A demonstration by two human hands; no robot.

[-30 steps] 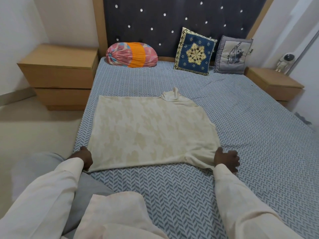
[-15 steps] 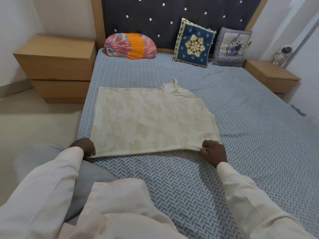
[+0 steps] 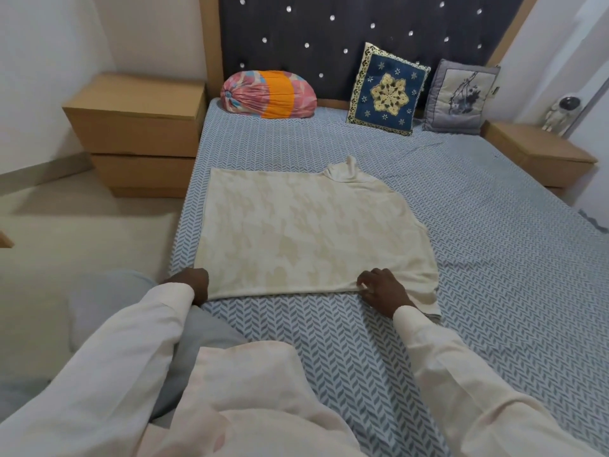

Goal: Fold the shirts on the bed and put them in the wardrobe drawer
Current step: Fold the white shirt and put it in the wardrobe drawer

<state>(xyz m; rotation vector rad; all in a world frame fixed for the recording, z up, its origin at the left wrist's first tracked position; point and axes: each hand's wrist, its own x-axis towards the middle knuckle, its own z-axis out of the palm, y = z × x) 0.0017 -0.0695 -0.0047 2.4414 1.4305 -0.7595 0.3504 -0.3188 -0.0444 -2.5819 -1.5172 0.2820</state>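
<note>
A cream patterned shirt (image 3: 306, 229) lies spread flat on the bed (image 3: 461, 245), collar pointing toward the headboard. My left hand (image 3: 192, 285) grips the shirt's near left corner at the bed's edge. My right hand (image 3: 382, 290) pinches the near hem, left of the right corner. A tucked sleeve bulges under the shirt at the near right corner (image 3: 428, 291). No wardrobe or drawer is in view.
A pink and orange bolster (image 3: 267, 94), a blue cushion (image 3: 387, 90) and a grey cushion (image 3: 459, 97) lean on the dark headboard. Wooden nightstands stand at the left (image 3: 138, 133) and right (image 3: 534, 156); a small astronaut figure (image 3: 560, 113) sits on the right one.
My right hand slid left along the near hem, from the far right corner to a spot nearer the middle. My left hand stays on the left corner.
</note>
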